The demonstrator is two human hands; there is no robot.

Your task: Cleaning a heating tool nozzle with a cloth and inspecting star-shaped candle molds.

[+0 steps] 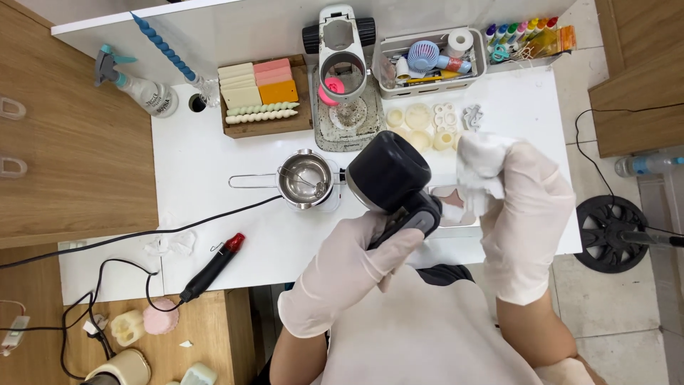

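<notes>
My left hand (349, 267), in a white glove, grips the handle of a black heat gun (390, 175) held above the white table (214, 153). Its round barrel points up toward the camera. My right hand (524, 214), also gloved, clutches a crumpled white tissue (481, 160) just to the right of the gun. Under the tissue lies a small tray with a pinkish patch (456, 207), partly hidden by both hands.
A small metal pot with a wire handle (305, 178) stands left of the gun. Behind are a tray of wax blocks (260, 93), a microscope-like stand (342, 64), white moulds (427, 125), a basket (427, 60), a spray bottle (142, 89). A red-tipped corded tool (214, 267) lies at the front left edge.
</notes>
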